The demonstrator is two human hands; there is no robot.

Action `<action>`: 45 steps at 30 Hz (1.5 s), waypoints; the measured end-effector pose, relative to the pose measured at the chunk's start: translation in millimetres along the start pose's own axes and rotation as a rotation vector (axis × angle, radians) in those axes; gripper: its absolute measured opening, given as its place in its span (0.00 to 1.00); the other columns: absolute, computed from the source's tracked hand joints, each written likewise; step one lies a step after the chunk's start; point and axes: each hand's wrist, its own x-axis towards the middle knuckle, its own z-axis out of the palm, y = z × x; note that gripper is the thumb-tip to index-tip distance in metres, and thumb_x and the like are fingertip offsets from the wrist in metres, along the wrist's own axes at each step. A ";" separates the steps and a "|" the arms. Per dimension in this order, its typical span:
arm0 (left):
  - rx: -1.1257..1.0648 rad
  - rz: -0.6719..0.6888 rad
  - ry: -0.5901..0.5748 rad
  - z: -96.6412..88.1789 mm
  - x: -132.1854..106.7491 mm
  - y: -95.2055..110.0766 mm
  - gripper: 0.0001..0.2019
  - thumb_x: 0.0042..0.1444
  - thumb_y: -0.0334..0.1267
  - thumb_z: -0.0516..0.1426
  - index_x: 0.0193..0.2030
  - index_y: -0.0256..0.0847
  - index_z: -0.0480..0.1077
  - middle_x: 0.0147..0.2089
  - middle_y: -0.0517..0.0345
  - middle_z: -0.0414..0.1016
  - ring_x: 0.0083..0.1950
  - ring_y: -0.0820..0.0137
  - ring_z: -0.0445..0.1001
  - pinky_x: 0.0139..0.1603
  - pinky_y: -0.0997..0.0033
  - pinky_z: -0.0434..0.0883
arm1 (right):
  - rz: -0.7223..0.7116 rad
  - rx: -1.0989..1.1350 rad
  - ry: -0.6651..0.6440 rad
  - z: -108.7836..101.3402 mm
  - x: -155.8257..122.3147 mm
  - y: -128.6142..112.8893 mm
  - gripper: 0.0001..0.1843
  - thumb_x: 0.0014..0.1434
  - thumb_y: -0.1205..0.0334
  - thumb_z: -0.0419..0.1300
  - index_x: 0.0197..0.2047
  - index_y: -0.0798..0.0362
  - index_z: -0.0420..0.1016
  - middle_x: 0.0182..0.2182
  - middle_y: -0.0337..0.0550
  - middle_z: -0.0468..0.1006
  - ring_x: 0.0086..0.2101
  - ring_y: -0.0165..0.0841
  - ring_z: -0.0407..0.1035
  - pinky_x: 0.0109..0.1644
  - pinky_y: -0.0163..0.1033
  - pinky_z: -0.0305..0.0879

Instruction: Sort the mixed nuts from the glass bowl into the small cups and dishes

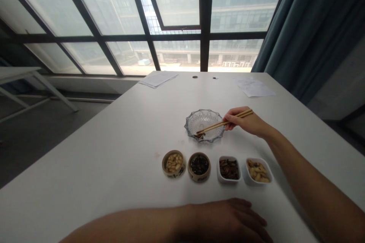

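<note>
Above the glass bowl [188,127] on the counter [114,159], the right hand [238,118] grips chopsticks [216,125] with tips at dark pieces [200,135] inside, which a slack pinch might drop, while the left hand [234,220] lies loose, holding nothing.

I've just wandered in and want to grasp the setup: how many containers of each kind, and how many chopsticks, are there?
Glass bowl: 1
Small round pots: 2
White squarish tubs: 2
Chopsticks: 2
Total: 7
</note>
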 end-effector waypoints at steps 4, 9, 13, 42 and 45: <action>0.010 0.008 0.002 0.6 -0.1 -0.6 0.21 0.72 0.35 0.47 0.63 0.27 0.71 0.71 0.44 0.70 0.79 0.63 0.57 0.81 0.64 0.39 | 0.007 -0.001 0.012 1.4 0.4 1.5 0.26 0.55 0.38 0.72 0.33 0.57 0.84 0.27 0.49 0.86 0.29 0.35 0.82 0.35 0.35 0.80; 0.011 0.007 0.006 -0.1 -0.2 0.2 0.21 0.72 0.36 0.47 0.64 0.27 0.71 0.71 0.44 0.69 0.79 0.63 0.57 0.81 0.65 0.39 | 0.023 0.010 0.004 4.8 -0.1 0.6 0.27 0.55 0.37 0.72 0.34 0.57 0.83 0.27 0.50 0.86 0.30 0.36 0.82 0.37 0.36 0.81; -0.004 0.007 0.007 -0.7 0.1 0.8 0.21 0.72 0.36 0.47 0.63 0.27 0.71 0.71 0.44 0.70 0.79 0.63 0.57 0.81 0.64 0.40 | 0.031 0.042 0.006 7.9 1.1 1.2 0.29 0.53 0.35 0.72 0.33 0.57 0.83 0.27 0.50 0.86 0.30 0.36 0.83 0.38 0.38 0.81; 0.002 -0.007 -0.003 0.4 -5.8 -2.4 0.21 0.73 0.38 0.46 0.64 0.31 0.70 0.71 0.47 0.69 0.79 0.65 0.58 0.81 0.65 0.41 | 0.040 0.152 -0.265 -26.4 -24.5 -33.0 0.20 0.60 0.45 0.72 0.38 0.57 0.86 0.29 0.52 0.86 0.28 0.39 0.81 0.33 0.39 0.78; -0.008 -0.004 -0.006 -0.2 -5.3 -1.8 0.21 0.73 0.36 0.46 0.64 0.29 0.71 0.71 0.45 0.70 0.79 0.63 0.58 0.81 0.63 0.42 | 0.064 0.090 -0.336 -24.4 -23.1 -33.4 0.19 0.62 0.46 0.70 0.38 0.56 0.85 0.28 0.51 0.86 0.28 0.37 0.81 0.34 0.37 0.77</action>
